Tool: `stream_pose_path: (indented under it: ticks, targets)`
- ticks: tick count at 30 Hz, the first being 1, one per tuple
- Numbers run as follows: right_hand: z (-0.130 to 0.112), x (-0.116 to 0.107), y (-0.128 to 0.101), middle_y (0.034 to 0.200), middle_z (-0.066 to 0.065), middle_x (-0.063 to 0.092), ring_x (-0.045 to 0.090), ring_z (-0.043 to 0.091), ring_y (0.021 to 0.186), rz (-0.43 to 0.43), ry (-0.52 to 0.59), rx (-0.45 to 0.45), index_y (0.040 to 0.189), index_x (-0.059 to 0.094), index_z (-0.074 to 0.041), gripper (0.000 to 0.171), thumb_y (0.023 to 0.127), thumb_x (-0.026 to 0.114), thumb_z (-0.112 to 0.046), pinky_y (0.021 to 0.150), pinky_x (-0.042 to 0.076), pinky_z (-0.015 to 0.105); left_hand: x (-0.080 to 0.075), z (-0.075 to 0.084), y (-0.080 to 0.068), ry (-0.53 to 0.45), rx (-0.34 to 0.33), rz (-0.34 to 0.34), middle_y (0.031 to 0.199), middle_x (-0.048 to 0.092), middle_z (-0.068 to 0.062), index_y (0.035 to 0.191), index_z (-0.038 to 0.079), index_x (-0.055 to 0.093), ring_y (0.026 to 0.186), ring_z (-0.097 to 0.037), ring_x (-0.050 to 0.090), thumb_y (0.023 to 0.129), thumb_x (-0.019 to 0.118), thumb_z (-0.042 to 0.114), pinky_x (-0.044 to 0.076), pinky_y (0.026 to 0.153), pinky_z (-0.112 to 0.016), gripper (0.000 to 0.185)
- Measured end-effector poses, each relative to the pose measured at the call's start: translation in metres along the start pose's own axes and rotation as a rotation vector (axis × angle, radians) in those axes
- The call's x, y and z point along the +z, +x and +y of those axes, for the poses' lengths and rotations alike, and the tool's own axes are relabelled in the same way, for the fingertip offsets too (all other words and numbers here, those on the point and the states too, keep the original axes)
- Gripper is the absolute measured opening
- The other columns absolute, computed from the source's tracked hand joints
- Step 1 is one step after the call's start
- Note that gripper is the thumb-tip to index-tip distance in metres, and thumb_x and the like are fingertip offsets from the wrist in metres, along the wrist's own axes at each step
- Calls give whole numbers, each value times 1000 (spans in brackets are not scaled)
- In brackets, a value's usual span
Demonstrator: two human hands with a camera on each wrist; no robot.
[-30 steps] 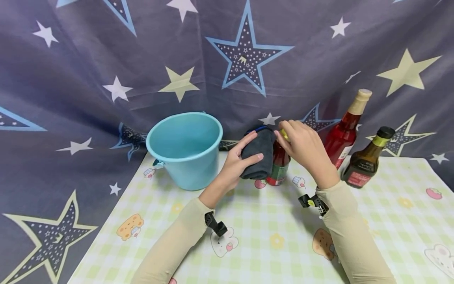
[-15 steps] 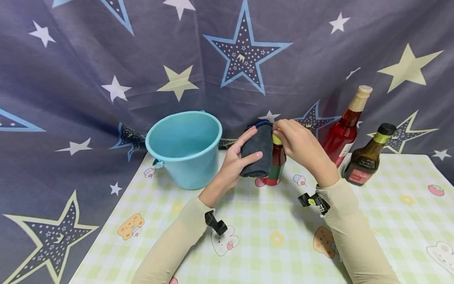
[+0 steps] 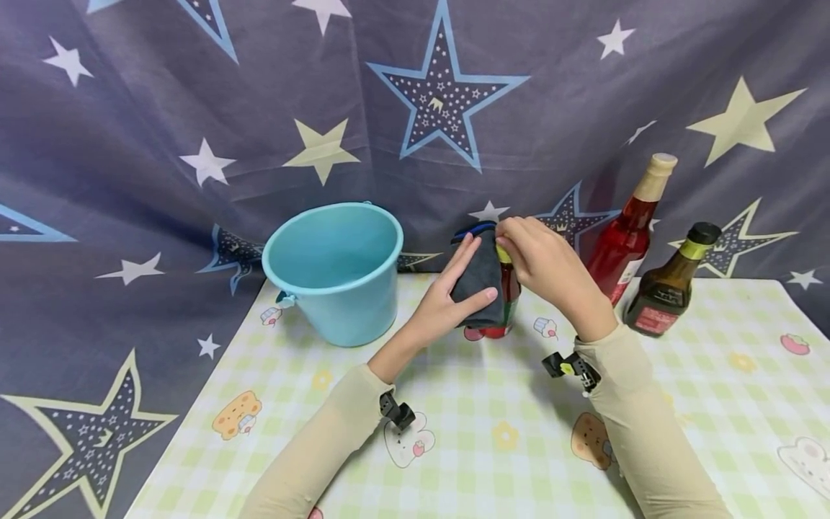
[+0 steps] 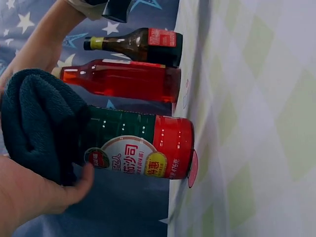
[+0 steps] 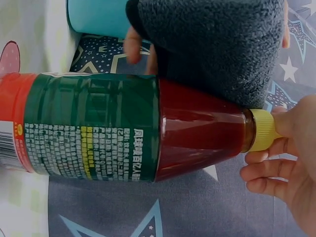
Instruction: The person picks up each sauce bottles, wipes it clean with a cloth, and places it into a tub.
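A person's left hand (image 3: 447, 306) presses a folded dark cloth (image 3: 478, 277) against the side of a red sauce bottle (image 3: 506, 303), thumb under the wad and fingers laid over it, so the hand is grasping the cloth. The right hand (image 3: 547, 263) sits on top of the same bottle w/ fingertips (image 5: 269, 148) curled round the yellow cap (image 5: 261, 129), steadying it. The bottle stands upright on the checked tablecloth (image 3: 493, 432), directly between the two hands, its green label (image 5: 91, 131) showing below the cloth in the right wrist view.

Judging by the grip, the step in hand looks like wiping down the bottle's upper body & shoulder, approx. midway through: the cloth covers the side nearest the left hand, while the label half & base appear untouched. The next move prob. calls for sliding the cloth down or round the glass while the right hand keeps the cap pinned, since the bottle is tall, narrow & could tip if pushed sideways.

Beyond the left hand, further from the bottle, stands a light blue bucket (image 3: 333, 270). Past the right hand are a tall red bottle (image 3: 625, 238) w/ a beige cap & a squat brown bottle (image 3: 664, 295) w/ a black cap, near each other; contact can't be judged. A star-print curtain (image 3: 194, 108) hangs behind.
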State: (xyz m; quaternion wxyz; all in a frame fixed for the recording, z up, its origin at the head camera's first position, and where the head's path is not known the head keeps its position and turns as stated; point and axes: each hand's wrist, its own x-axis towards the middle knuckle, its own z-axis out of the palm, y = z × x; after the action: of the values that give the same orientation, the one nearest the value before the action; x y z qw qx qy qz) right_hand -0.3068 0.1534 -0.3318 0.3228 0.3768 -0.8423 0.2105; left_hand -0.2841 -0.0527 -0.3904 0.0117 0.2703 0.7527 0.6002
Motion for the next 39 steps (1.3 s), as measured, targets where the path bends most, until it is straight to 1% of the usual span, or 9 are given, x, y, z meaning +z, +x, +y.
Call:
stream_pose_path:
  ticks: [5, 7, 9, 13, 16, 23, 29, 35, 39]
  targets:
    - [0, 1, 1, 88, 7, 60, 53, 23, 78, 3, -11, -4, 105, 61, -4, 5, 102, 59, -8, 70, 47, 38, -1, 1, 0, 6, -99, 3, 172, -14, 11, 157, 55, 20, 160, -21, -7, 100, 64, 37, 18, 124, -62, 74]
    - [0, 2, 0, 87, 7, 60, 53, 23, 78, 6, -14, -4, 105, 61, -4, 5, 102, 60, -8, 69, 46, 37, -1, 1, 0, 2, -104, 11, 172, -14, 9, 157, 55, 22, 160, -24, -7, 100, 65, 36, 18, 123, -64, 74]
    - [0, 2, 0, 87, 7, 60, 53, 23, 77, 11, -16, -6, 105, 61, -4, 5, 102, 60, -8, 69, 46, 37, 0, 0, 0, 26, -78, 20, 172, -10, 9, 158, 52, 22, 160, -22, -4, 100, 66, 34, 18, 123, -63, 75]
    - [0, 3, 0, 89, 7, 61, 53, 23, 78, 17, -17, -6, 106, 62, -5, 6, 102, 60, -9, 69, 47, 37, 1, -6, 1, 90, 20, 44, 172, 1, 17, 160, 47, 23, 159, -10, 4, 100, 67, 28, 21, 125, -57, 76]
    - [-1, 3, -1, 89, 7, 62, 53, 23, 78, 15, -16, -4, 106, 62, -4, 6, 102, 60, -9, 70, 47, 37, 1, -10, 2, 99, 81, 64, 171, 8, 19, 159, 44, 28, 157, -4, 9, 98, 69, 23, 22, 126, -52, 77]
    - [-1, 2, 0, 86, 9, 62, 54, 27, 76, 19, -105, -41, 107, 64, -2, 10, 102, 60, -10, 75, 50, 40, -7, -8, 3, 126, 195, 86, 170, 18, 14, 157, 32, 41, 157, -6, 16, 94, 73, 13, 25, 125, -49, 73]
    - [-1, 3, 0, 88, 12, 63, 52, 29, 77, 37, -179, -56, 105, 64, 0, 11, 102, 59, -10, 73, 47, 40, -9, -5, 4, 168, 230, 75, 171, 20, 7, 157, 23, 43, 158, -11, 17, 94, 73, 12, 28, 124, -49, 71]
    - [-1, 4, 0, 88, 12, 61, 51, 29, 77, 32, -174, -51, 105, 63, 0, 11, 103, 58, -9, 72, 46, 39, -9, -8, 3, 167, 250, 84, 170, 22, 3, 156, 19, 44, 157, -12, 18, 93, 74, 11, 28, 124, -50, 71]
    - [0, 4, 1, 85, 11, 60, 51, 28, 76, 32, -162, -42, 103, 63, 0, 9, 103, 58, -8, 72, 47, 40, -10, -10, 3, 171, 247, 65, 171, 21, 3, 157, 20, 43, 158, -12, 17, 94, 73, 11, 26, 125, -50, 71]
